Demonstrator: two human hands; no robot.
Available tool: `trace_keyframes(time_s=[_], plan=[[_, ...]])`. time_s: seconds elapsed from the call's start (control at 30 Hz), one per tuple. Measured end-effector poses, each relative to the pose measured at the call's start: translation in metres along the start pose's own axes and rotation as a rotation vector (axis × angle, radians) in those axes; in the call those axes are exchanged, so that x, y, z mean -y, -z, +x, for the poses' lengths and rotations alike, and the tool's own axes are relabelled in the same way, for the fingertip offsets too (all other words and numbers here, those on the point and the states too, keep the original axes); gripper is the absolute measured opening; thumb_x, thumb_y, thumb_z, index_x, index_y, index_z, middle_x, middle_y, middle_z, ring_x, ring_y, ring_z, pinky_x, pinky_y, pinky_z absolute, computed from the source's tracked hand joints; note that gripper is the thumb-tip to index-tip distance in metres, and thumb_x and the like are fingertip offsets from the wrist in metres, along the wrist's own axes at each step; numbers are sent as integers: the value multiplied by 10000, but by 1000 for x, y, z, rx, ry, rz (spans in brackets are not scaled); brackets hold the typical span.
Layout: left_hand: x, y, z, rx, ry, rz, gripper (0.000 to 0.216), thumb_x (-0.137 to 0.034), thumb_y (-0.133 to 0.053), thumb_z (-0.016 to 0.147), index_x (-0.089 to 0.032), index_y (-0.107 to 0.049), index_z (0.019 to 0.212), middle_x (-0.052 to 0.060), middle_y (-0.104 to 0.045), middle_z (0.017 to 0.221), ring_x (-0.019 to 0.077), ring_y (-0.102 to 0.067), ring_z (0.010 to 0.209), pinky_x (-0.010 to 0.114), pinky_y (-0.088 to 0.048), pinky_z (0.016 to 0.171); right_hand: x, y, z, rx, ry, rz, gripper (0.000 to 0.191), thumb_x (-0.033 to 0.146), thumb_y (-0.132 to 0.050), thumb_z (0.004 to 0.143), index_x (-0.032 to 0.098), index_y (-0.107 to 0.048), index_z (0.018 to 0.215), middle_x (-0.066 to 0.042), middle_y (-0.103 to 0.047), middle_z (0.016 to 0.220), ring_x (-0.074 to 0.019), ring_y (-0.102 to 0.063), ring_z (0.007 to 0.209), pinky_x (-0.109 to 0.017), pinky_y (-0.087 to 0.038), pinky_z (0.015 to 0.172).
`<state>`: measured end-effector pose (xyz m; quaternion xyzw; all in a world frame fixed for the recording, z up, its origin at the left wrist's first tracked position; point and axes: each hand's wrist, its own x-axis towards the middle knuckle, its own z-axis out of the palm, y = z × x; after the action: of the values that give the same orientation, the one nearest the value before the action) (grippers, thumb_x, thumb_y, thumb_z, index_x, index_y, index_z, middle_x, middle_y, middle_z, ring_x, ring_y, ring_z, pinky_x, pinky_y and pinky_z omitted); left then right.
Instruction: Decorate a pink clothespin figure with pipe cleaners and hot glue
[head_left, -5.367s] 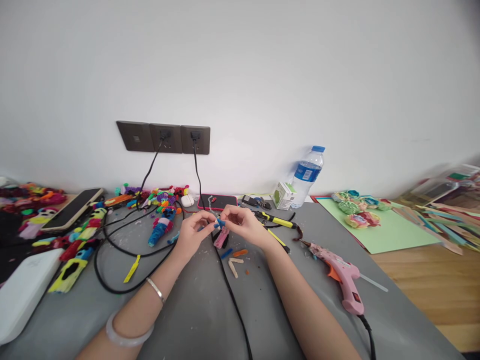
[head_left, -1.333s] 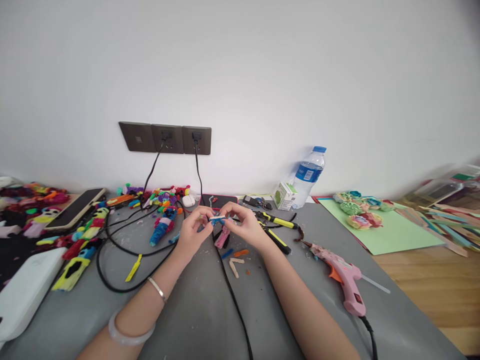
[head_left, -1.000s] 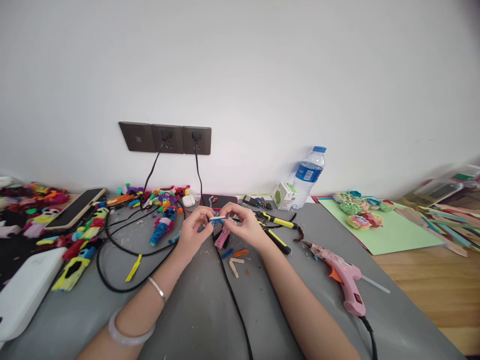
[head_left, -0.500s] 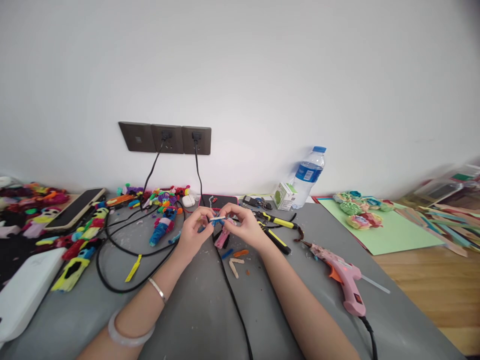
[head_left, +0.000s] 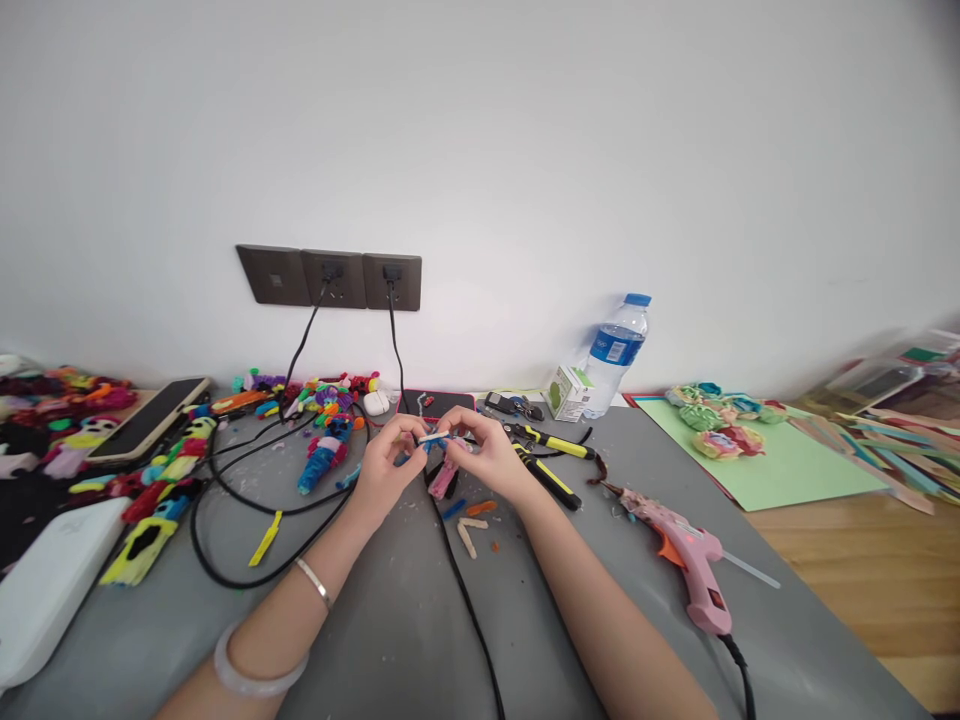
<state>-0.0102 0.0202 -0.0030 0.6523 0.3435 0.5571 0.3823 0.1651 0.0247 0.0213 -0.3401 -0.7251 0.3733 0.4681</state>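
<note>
We stretch both forearms over the gray tabletop [head_left: 390, 620], fingers curled inward. Our left hand [head_left: 388, 465] and right hand [head_left: 491, 460] pinch a small blue-and-white craft piece [head_left: 433, 439] between thumbs and fingers, beyond the orange pipe-cleaner piece [head_left: 481, 508] and cream pieces [head_left: 467, 538].

Pale strip [head_left: 433, 437] now visible atop blue piece [head_left: 434, 447].

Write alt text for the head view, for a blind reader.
A person's left hand and right hand pinch a small blue-and-white item above a gray table. Colorful fuzzy figures lie to the left, and a pink glue gun lies to the right.
</note>
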Motion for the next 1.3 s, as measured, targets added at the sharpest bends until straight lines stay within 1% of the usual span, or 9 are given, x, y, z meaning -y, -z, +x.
trace_keyframes(time_s=[0.1,0.27,0.4,0.63,0.93,1.13,1.3], plan=[[0,-1,0,-20,10,17,39,-174,-603,773,-194,-587,802,54,-598,916,177,-582,860,255,-464,697,-2,-1,0,-17,6,-12,64,187,-564,803,189,-607,851,-19,-612,828,-156,-549,750,-276,-430,706],[-3,-2,0,-56,21,56,24,-183,-618,772,-190,-612,795,57,-596,918,180,-580,863,247,-460,671,-3,-3,1,-35,-7,-33,54,198,-562,817,192,-598,858,-13,-598,803,-153,-542,735,-267,-422,680],[-3,-1,0,-69,17,71,28,-204,-628,778,-192,-621,802,58,-596,922,172,-572,829,240,-461,644,-3,-3,1,-51,17,-70,39,205,-572,820,195,-597,848,-5,-599,777,-153,-538,722,-272,-428,693],[-2,0,0,-93,16,68,21,-203,-631,780,-193,-633,798,44,-588,927,127,-523,686,229,-440,585,-8,-4,2,-95,37,-86,51,203,-575,822,199,-608,861,-14,-624,797,-156,-554,718,-282,-448,704],[-1,0,0,-105,30,53,36,-202,-651,758,-186,-620,769,46,-593,952,117,-522,673,236,-435,593,-11,-4,2,-114,16,-90,53,213,-590,824,196,-613,869,-15,-633,806,-159,-569,721,-285,-451,703],[-1,-1,0,-103,39,40,43,-192,-650,750,-181,-609,753,46,-591,956,111,-506,657,245,-437,612,-11,-4,1,-101,11,-84,59,197,-584,827,185,-615,875,-12,-623,799,-152,-563,718,-274,-443,702],[0,-2,-1,-92,49,45,29,-177,-620,772,-179,-593,763,46,-584,959,115,-520,697,235,-436,632,-11,-4,1,-96,11,-73,53,205,-587,837,180,-620,871,-14,-621,792,-150,-553,709,-273,-439,690]])
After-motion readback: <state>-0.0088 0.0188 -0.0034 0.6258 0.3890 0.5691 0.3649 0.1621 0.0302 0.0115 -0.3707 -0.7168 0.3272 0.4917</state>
